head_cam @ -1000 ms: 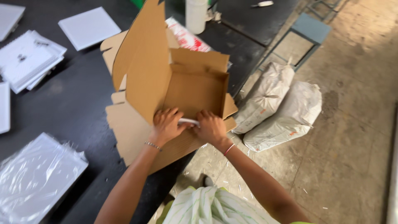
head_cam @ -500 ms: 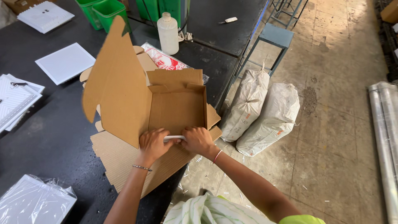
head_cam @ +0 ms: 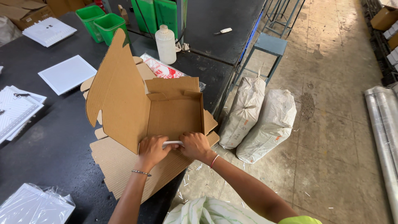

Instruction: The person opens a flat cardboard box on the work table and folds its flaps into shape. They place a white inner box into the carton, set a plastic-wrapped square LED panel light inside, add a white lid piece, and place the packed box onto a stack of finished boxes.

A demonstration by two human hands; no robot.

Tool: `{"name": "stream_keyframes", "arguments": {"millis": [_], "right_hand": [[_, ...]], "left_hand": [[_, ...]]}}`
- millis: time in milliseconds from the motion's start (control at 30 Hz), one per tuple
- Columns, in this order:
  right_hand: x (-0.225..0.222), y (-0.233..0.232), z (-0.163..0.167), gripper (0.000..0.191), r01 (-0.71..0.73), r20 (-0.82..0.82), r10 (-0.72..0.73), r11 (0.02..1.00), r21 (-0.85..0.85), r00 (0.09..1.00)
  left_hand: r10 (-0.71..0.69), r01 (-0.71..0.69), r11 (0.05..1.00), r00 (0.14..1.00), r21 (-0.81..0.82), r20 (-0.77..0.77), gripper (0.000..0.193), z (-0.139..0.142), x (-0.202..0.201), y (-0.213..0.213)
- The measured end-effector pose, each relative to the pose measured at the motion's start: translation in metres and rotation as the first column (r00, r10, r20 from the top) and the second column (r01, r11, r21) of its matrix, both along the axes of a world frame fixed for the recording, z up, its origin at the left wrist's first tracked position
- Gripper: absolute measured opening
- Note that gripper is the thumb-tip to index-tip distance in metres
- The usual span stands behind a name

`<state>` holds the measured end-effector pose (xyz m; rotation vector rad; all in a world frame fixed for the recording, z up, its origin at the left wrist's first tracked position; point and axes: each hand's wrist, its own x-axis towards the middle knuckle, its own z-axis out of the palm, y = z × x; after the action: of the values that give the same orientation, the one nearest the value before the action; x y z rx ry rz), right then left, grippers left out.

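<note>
My left hand (head_cam: 151, 150) and right hand (head_cam: 195, 145) both curl shut on a white strip (head_cam: 172, 143) between them. The open box (head_cam: 166, 112) stands just beyond my knuckles on the counter (head_cam: 49, 141); two sacks (head_cam: 259, 118) lean right of them.

We see a long black worktable (head_cam: 49, 145) stretching up and to the left of the fingers, with two green bins (head_cam: 99, 20) at its far end. To the right of the fingers lies a worn, stained concrete floor (head_cam: 331, 137), where two white sacks (head_cam: 259, 116) lean together. Beyond them, well above the fingers, stands a blue metal stool (head_cam: 269, 45). Even daylight falls across everything.
</note>
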<state>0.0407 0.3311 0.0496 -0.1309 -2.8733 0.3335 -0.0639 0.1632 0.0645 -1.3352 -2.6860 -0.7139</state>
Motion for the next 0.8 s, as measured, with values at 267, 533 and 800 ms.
{"name": "stream_keyframes", "arguments": {"millis": [267, 533, 800], "right_hand": [[0.0, -0.002, 0.005, 0.023, -0.014, 0.024, 0.014, 1.0, 0.01, 1.0], [0.045, -0.051, 0.062, 0.05, -0.42, -0.063, 0.418, 0.907, -0.02, 0.906], [0.049, 0.007, 0.091, 0.037, -0.377, -0.406, 0.311, 0.922, -0.09, 0.859]], "left_hand": [[-0.028, 0.024, 0.995, 0.999, -0.099, -0.035, 0.032, -0.009, 0.002, -0.002], [0.216, -0.367, 0.912, 0.808, -0.183, -0.548, 0.042, -0.005, -0.036, -0.064], [0.447, -0.36, 0.836, 0.885, 0.414, -0.132, 0.047, 0.02, -0.009, -0.095]]}}
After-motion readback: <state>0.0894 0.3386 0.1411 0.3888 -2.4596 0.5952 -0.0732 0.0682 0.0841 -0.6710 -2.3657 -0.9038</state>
